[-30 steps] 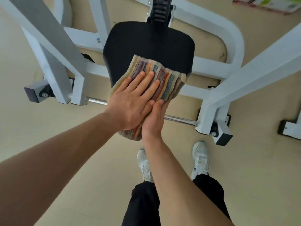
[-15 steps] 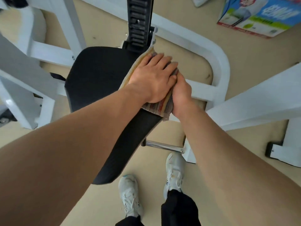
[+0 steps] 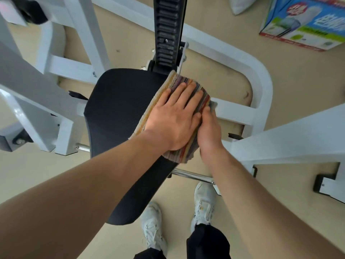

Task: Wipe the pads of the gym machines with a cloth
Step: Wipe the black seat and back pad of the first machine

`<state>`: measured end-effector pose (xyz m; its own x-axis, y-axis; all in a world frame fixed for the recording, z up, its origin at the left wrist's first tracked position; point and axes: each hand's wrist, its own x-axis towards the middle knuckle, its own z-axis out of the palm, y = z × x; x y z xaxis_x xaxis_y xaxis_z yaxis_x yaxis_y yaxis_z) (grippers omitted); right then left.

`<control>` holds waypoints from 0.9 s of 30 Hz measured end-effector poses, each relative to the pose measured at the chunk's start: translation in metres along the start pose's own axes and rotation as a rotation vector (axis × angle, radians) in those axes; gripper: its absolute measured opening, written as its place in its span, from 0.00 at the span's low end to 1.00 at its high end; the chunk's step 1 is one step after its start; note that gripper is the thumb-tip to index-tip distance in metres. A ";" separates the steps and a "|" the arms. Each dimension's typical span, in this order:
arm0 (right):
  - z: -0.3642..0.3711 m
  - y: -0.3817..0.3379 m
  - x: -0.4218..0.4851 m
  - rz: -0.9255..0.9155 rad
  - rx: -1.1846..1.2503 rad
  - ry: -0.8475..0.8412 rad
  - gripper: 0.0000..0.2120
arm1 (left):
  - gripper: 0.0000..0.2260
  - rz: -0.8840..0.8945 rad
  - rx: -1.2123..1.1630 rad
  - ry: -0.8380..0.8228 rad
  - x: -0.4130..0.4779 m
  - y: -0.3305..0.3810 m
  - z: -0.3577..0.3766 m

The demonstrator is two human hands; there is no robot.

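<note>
left hand [image 3: 173, 120]: fingers straight, flat on cloth [image 3: 186, 152]
right hand [image 3: 208, 131]: at cloth's 3 o'clock edge, grip can't tell
pad [image 3: 115, 109]: bare part at 9 o'clock, axis 12–6

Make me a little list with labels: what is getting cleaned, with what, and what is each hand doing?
being cleaned: black padded seat on a white metal frame
tool: multicoloured striped cloth, lying on the seat's right side
left hand: pressed flat on the cloth
right hand: grips the cloth's right edge
on the floor: colourful cardboard box, top right
</note>
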<state>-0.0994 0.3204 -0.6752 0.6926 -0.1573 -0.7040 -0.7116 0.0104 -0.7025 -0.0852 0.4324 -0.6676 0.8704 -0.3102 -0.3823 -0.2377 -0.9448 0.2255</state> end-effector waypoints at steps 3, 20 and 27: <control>0.004 -0.027 0.045 -0.042 -0.247 -0.037 0.20 | 0.23 -0.030 0.054 0.033 0.039 -0.006 -0.002; -0.003 0.004 0.003 -0.171 -0.016 0.000 0.18 | 0.25 0.044 0.076 0.001 0.034 -0.011 -0.007; -0.009 0.022 -0.041 0.030 0.143 0.020 0.17 | 0.26 0.079 0.026 -0.071 -0.036 0.008 0.000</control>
<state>-0.1443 0.3177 -0.6605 0.6675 -0.1742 -0.7240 -0.7074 0.1554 -0.6896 -0.1185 0.4360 -0.6524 0.8160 -0.3892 -0.4273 -0.3158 -0.9194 0.2344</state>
